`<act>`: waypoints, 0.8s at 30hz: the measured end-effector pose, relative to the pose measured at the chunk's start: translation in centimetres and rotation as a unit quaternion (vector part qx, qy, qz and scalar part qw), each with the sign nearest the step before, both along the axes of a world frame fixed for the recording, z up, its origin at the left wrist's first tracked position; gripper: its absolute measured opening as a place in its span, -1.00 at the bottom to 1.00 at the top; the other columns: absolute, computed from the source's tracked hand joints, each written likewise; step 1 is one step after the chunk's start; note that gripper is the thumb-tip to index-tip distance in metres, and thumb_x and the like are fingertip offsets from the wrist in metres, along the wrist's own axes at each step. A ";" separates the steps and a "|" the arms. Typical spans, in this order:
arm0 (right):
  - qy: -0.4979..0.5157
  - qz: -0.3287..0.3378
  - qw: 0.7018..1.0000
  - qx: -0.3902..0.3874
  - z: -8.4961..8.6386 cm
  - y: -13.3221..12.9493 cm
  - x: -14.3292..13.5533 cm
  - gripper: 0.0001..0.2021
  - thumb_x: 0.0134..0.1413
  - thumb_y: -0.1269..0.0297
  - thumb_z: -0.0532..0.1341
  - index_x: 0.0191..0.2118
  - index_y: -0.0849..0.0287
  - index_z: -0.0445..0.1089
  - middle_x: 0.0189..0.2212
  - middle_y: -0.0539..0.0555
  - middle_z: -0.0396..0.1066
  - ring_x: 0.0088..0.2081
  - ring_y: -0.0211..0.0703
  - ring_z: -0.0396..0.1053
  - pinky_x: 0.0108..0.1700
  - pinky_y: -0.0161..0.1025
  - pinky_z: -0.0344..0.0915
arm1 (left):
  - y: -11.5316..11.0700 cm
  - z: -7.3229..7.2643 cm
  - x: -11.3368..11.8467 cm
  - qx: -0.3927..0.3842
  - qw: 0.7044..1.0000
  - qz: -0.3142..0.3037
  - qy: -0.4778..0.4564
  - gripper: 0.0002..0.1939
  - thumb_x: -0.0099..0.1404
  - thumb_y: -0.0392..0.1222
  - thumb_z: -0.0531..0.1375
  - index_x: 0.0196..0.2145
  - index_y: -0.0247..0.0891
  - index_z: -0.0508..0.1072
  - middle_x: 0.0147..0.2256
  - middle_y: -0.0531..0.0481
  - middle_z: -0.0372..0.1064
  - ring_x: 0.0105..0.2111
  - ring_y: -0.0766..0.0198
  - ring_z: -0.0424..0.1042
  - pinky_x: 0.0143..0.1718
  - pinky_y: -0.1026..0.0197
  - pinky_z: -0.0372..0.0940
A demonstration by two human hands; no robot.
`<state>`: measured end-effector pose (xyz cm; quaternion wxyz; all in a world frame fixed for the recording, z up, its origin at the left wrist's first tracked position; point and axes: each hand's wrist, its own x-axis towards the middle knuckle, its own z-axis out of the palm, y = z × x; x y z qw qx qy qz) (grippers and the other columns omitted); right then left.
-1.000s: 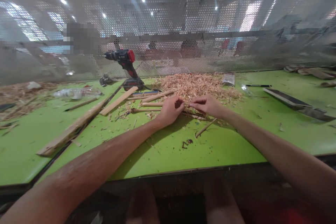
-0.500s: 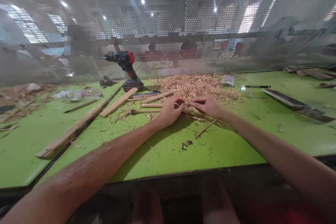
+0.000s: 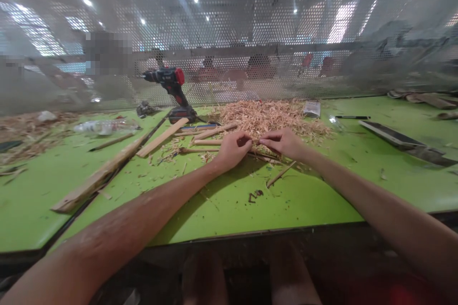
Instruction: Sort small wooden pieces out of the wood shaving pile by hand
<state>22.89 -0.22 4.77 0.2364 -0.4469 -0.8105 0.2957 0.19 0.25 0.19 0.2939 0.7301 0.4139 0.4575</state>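
My left hand (image 3: 234,150) and my right hand (image 3: 284,144) meet fingertip to fingertip in front of a heap of wood shavings (image 3: 265,116). Both are closed in a pinch. Between the fingertips is a small brownish piece (image 3: 255,142), too small to name. Beneath and beside the hands lie thin wooden sticks; one stick (image 3: 198,151) runs out to the left of my left hand. Nearer to me a short stick (image 3: 281,175) lies slanted, with small dark scraps (image 3: 255,196) close by.
A cordless drill (image 3: 173,90) stands behind flat wood strips (image 3: 162,138). A long wooden bar (image 3: 96,178) and a plastic bottle (image 3: 105,127) lie left. To the right are a pen (image 3: 352,117) and a tablet-like flat object (image 3: 390,133). A perforated screen (image 3: 229,33) closes off the back.
The view has shifted very slightly. Both hands keep the same pinch at the same spot, and nothing else has visibly moved.
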 end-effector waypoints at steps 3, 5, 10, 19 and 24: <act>-0.006 0.012 1.000 -0.006 0.1 -0.3 -0.2 -0.44 0.50 -0.24 0.25 -0.07 0.18 0.76 -0.35 0.25 0.59 -0.47 -0.16 0.24 -0.35 -0.07 0.14 | 0.0 0.0 -0.1 0.011 1.000 0.013 0.015 -0.89 0.33 -0.33 0.28 -0.39 -0.24 0.54 -0.51 0.09 0.46 -0.48 0.28 0.41 -0.39 0.25 0.29; -0.002 0.016 1.000 -0.008 0.2 -0.6 -0.4 -0.46 0.50 -0.22 0.26 -0.07 0.18 0.76 -0.34 0.24 0.59 -0.46 -0.16 0.25 -0.34 -0.07 0.15 | 0.1 0.0 -0.1 0.016 0.999 0.023 0.027 -0.88 0.31 -0.32 0.32 -0.41 -0.24 0.52 -0.51 0.10 0.45 -0.48 0.29 0.38 -0.39 0.25 0.25; 0.006 0.015 1.000 -0.012 0.4 -1.0 -0.6 -0.50 0.50 -0.20 0.29 -0.09 0.14 0.77 -0.35 0.24 0.59 -0.46 -0.18 0.24 -0.34 -0.06 0.15 | 0.2 -0.1 -0.2 0.020 0.999 0.036 0.032 -0.84 0.32 -0.34 0.32 -0.42 -0.24 0.48 -0.50 0.10 0.43 -0.47 0.30 0.36 -0.39 0.26 0.23; -0.012 0.000 1.000 -0.003 0.1 -0.3 -0.2 -0.37 0.47 -0.40 0.20 -0.06 0.08 0.76 -0.33 0.23 0.59 -0.44 -0.13 0.26 -0.36 -0.06 0.17 | 0.0 0.0 0.0 0.029 1.000 0.002 -0.010 -0.87 0.35 -0.38 0.24 -0.36 -0.23 0.50 -0.48 0.08 0.46 -0.45 0.28 0.46 -0.37 0.27 0.34; -0.003 0.010 1.000 0.007 0.3 -0.5 -0.4 -0.38 0.47 -0.39 0.22 -0.13 0.09 0.72 -0.44 0.14 0.52 -0.50 -0.19 0.19 -0.39 -0.10 0.12 | 0.3 -0.2 -0.1 0.029 1.000 -0.011 -0.004 -0.91 0.32 -0.33 0.27 -0.37 -0.23 0.50 -0.50 0.09 0.44 -0.47 0.29 0.43 -0.43 0.30 0.29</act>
